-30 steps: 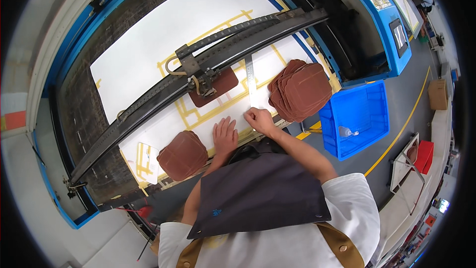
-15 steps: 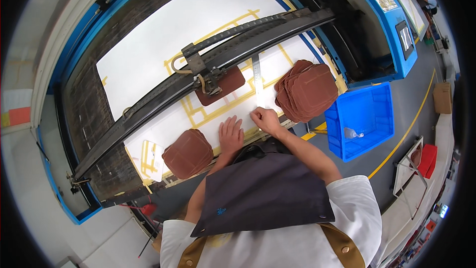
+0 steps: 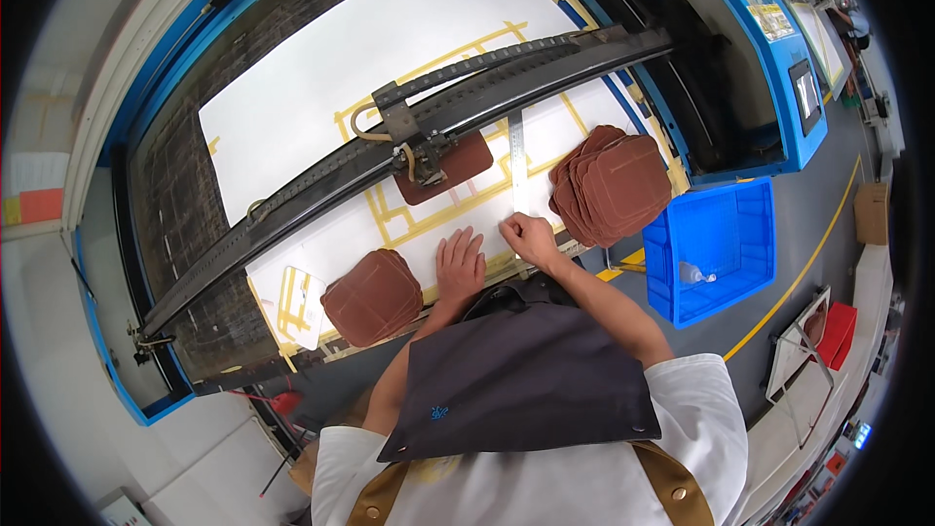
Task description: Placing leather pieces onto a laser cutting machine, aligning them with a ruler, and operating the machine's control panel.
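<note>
My left hand [image 3: 461,262] lies flat and open on the white sheet [image 3: 292,146] at the near edge of the machine bed, fingers stretched out. My right hand [image 3: 529,238] is closed in a loose fist on the same edge; whatever it may hold is hidden. Just beyond it a metal ruler [image 3: 518,161] lies on the sheet. Past my hands, a brown leather piece [image 3: 453,175] sits partly under the machine head [image 3: 421,158]. To the left of my left hand is a low stack of brown leather pieces [image 3: 372,298]. A taller, fanned stack [image 3: 616,185] stands right of my right hand.
A black gantry beam [image 3: 506,97] crosses the bed above the sheet. Yellow tape [image 3: 429,224] marks frames on it. A small taped white card [image 3: 295,307] lies at the left. A blue bin [image 3: 726,234] with a clear bottle stands right, near a blue cabinet [image 3: 794,49].
The whole view has shifted slightly. Both hands keep their pose and place at the bed's edge, and the leather stacks look unchanged.
</note>
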Tool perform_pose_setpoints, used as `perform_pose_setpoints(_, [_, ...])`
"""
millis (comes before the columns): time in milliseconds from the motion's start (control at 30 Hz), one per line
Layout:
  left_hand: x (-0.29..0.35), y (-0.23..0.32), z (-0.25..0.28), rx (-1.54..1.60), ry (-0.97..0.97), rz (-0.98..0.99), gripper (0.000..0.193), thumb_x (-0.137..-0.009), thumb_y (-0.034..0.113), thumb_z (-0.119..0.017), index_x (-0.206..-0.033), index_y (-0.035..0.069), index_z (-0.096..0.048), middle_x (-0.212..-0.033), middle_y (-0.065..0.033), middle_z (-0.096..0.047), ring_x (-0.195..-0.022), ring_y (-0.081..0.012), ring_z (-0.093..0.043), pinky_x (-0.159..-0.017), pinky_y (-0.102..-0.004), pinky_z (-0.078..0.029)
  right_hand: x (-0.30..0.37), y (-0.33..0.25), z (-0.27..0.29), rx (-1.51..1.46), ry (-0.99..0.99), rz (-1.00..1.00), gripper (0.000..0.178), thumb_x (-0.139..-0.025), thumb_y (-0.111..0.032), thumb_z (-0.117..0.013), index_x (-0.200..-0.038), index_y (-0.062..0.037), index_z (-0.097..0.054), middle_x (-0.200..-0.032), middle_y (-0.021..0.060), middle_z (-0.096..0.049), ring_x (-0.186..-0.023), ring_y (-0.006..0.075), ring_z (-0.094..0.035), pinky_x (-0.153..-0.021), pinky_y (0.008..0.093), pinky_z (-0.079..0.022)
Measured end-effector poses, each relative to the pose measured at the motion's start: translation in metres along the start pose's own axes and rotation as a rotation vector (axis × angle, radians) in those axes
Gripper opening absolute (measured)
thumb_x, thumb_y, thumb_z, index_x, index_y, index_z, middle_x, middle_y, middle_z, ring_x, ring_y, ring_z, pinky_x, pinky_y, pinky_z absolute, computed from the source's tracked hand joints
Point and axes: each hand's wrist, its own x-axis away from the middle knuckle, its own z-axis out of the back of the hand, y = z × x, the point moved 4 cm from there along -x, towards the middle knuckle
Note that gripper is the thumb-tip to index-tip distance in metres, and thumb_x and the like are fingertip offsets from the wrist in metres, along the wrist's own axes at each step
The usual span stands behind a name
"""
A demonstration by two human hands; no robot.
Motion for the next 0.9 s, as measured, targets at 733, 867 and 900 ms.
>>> perform_pose_setpoints(733, [-0.0028,-0.0029,0.0013,-0.008,-0.005,0.001,0.040,-0.091,0.021,-0.061,-0.131,0.012,-0.060,-0.141,-0.0080,-0.054,-0.133,-0.0280,-0.048,-0.113,-0.0518,-0.032,-0.0030,-0.0001,-0.0017,0.013,0.036,0.036,0.029,-0.091,-0.032,-0.068,-0.085,-0.0044,-0.069,-0.068,0.0129,-0.067,-0.063,0.0301,-0.068,-0.060,0.0392,-0.053])
perform_pose_setpoints(867, [-0.0015,-0.0051,0.0000,0.001,0.006,-0.002,0.040,-0.091,0.022,-0.062,-0.130,0.012,-0.061,-0.141,-0.0081,-0.054,-0.133,-0.0277,-0.048,-0.113,-0.0517,-0.032,-0.0029,0.0001,-0.0029,-0.007,0.038,0.027,0.028,-0.091,-0.031,-0.068,-0.085,-0.0038,-0.069,-0.067,0.0126,-0.067,-0.062,0.0285,-0.067,-0.059,0.0382,-0.052])
perform_pose_setpoints(900, [-0.0008,-0.0059,-0.0009,0.006,0.010,-0.004,0.040,-0.091,0.022,-0.062,-0.130,0.012,-0.061,-0.141,-0.0081,-0.054,-0.133,-0.0276,-0.048,-0.113,-0.0518,-0.033,-0.0032,-0.0004,-0.0029,-0.006,0.035,0.033,0.028,-0.091,-0.031,-0.068,-0.085,-0.0038,-0.069,-0.067,0.0126,-0.067,-0.062,0.0285,-0.067,-0.059,0.0382,-0.052])
